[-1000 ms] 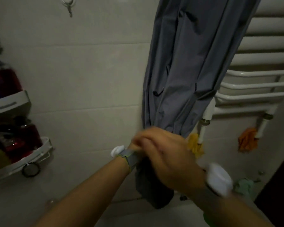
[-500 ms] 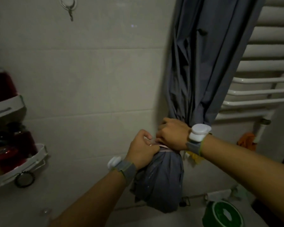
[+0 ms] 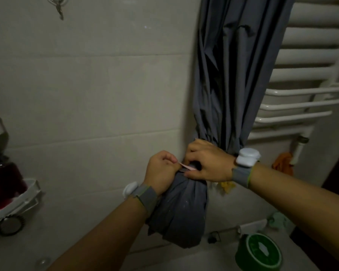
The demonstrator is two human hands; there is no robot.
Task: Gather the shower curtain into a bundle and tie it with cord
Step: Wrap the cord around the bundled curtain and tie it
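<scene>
The tiled wall [image 3: 90,94] filled the left and centre of the frame, and against it, right of centre, your grey shower curtain [image 3: 231,75] hung down from the top edge, already drawn into a narrow neck at mid-height with a rounded bundle bulging below toward the lower centre. To the right of it stood the white towel radiator [image 3: 305,61], and at the left edge a corner shelf [image 3: 22,200] carried dark red bottles. A green roll [image 3: 259,251] lay in the lower right. Your right hand [image 3: 209,163] sat at the neck of the curtain, its fingers curled and pinching the pale pink cord [image 3: 187,166] against the cloth, while your left hand [image 3: 160,173], just beside it and pressed to the bundle, had its fingers closed on the other end of that cord; how far the cord ran round the back was hidden. The curtain looked light, soft and rather slick, so it would likely slump and spread if the neck were let go; you did best to keep hold right at the cinched neck, above the bulge, where the folds were packed tight. The cord looked thin and limp, so it probably wanted gripping close to the knot and steady tension on both ends.
</scene>
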